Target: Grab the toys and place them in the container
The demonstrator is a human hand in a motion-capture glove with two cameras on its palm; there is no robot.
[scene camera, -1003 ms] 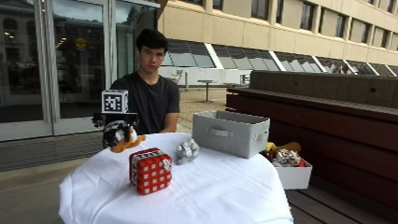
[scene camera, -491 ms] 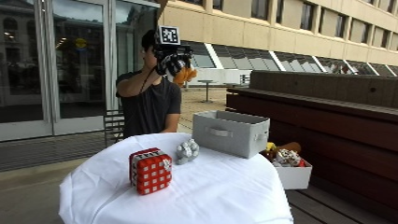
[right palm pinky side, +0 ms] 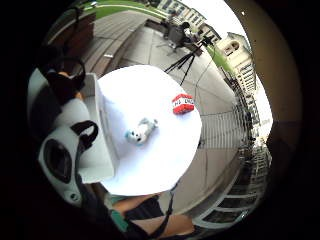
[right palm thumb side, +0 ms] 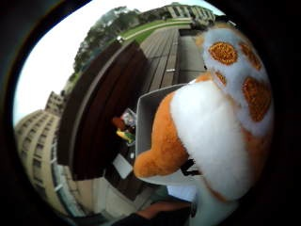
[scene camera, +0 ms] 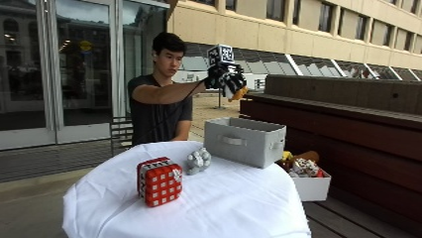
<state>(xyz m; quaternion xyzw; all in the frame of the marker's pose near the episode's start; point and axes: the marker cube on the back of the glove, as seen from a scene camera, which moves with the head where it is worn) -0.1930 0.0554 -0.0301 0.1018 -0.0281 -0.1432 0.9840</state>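
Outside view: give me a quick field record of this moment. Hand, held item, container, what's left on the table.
hand: gloved right hand raised high above the grey container
held: orange and white plush toy, gripped
container: open-topped, on the white-clothed table, at its far side
left on table: red and white cube toy; small grey plush beside the container
off table: white box of toys on the bench

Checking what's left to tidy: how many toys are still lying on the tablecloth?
2: a red-and-white checked cube near the front and a small grey plush beside the grey container. The hand holds a third toy above.
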